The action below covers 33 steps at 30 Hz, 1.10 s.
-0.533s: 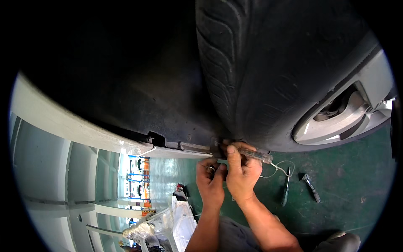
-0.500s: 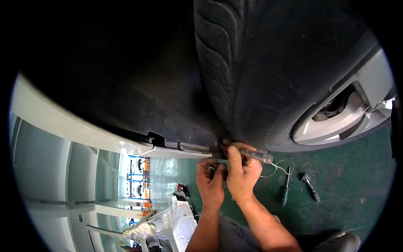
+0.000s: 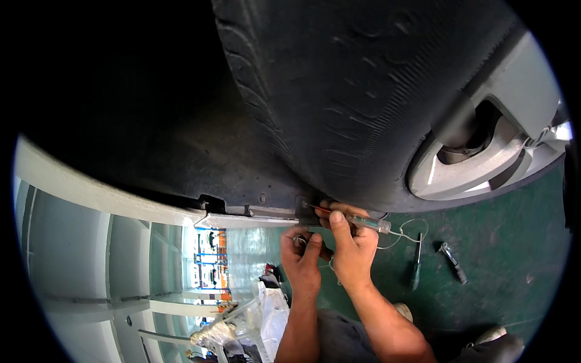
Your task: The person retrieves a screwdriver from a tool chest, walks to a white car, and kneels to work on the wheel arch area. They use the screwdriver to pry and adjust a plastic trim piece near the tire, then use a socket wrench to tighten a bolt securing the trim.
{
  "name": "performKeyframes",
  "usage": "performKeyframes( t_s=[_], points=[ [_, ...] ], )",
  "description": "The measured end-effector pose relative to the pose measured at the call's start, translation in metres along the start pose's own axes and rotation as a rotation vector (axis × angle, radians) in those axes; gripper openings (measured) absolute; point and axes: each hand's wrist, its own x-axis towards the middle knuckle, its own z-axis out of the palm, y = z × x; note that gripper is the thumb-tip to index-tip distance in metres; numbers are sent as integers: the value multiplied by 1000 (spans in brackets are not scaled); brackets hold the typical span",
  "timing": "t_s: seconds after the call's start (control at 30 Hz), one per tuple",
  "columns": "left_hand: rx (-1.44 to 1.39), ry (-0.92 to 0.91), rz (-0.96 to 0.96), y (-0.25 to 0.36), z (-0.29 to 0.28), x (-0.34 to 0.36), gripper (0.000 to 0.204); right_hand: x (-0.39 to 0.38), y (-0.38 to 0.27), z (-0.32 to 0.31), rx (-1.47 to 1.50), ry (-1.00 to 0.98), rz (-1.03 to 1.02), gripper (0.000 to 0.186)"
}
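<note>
Head view shows the right hand gripping a clear-handled tool toward ten o'clock, and, at nine o'clock beside it, the left hand curled, contents I cannot tell.

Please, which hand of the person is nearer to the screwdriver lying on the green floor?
Right. The right hand, holding a clear-handled tool, is up and to the left of the screwdriver; the left hand is farther left.

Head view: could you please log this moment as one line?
right hand: holds clear-handled tool | left hand: curled, anything held unclear | tyre: above hands in picture | green floor: screwdriver, ratchet
</note>
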Motion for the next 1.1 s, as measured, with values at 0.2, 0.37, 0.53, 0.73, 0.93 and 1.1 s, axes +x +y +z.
performKeyframes(
  t_s=[0.2, 0.37, 0.53, 0.73, 0.93, 1.1],
  points=[
    [-30, -8, 4, -4, 0, 0, 26, 1, -1, -2, -4, -11, 68, 25],
    [-18, -17, 10, -3, -1, 1, 26, 1, -8, 0, 22, -16, 100, 25],
    [16, 17, 17, -6, -3, 2, 24, 2, -2, 1, -1, -21, 93, 25],
    [21, 24, 32, -11, -4, 3, 21, 2, 4, -2, 40, -39, 92, 20],
    [35, 37, 98, -15, -1, 4, 19, 6, 11, -13, -248, -203, -434, 17],
    [-23, 17, 35, -8, 4, 4, 18, 5, 6, -9, -252, -154, -355, 16]
  ],
)
